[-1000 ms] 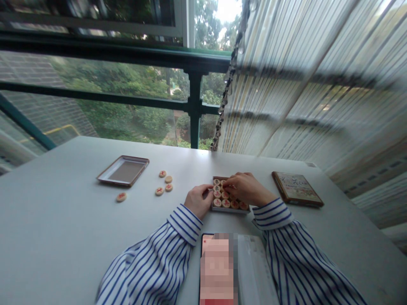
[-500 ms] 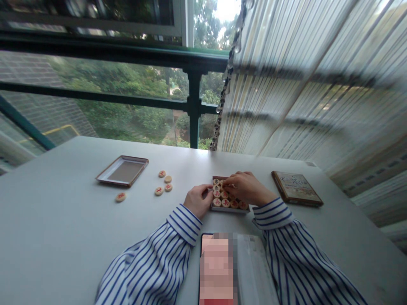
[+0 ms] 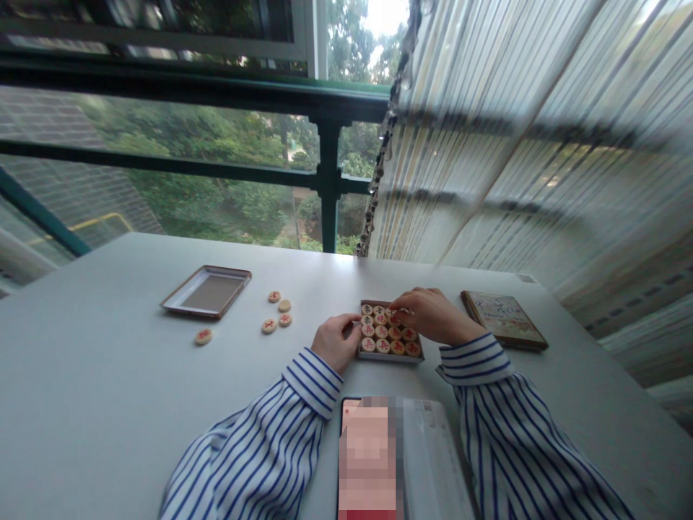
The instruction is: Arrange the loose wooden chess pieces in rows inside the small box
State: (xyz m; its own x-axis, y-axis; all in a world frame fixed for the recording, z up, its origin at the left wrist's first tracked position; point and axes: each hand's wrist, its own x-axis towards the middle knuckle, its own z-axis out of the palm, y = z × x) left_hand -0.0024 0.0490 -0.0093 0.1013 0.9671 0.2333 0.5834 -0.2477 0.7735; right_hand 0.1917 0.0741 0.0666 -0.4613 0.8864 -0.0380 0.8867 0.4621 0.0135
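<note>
A shallow box [image 3: 390, 357] on the white table holds rows of round Chinese chess pieces [image 3: 383, 347], with red and dark characters facing up. At its left side, my left hand [image 3: 336, 342] grips the box wall between thumb and fingers. My right hand [image 3: 436, 315] reaches over the far right part, its fingertips closed on a piece in the back rows. Those fingers hide some of the pieces there. Left of the box lie several loose chess pieces [image 3: 285, 319], one of them with its blank side up, plus a red-marked piece [image 3: 203, 336] farther left.
An open box lid [image 3: 208, 292] lies inside up at the left. On the right is a closed decorated box [image 3: 506, 320]. A phone [image 3: 351, 408] and a clear plastic case [image 3: 433, 448] are near me. Window rails [image 3: 329, 144] and a string curtain [image 3: 460, 144] border the table's far side.
My right hand has shifted to the right over the box, uncovering more pieces in the middle rows. My left hand stays at the box's left side.
</note>
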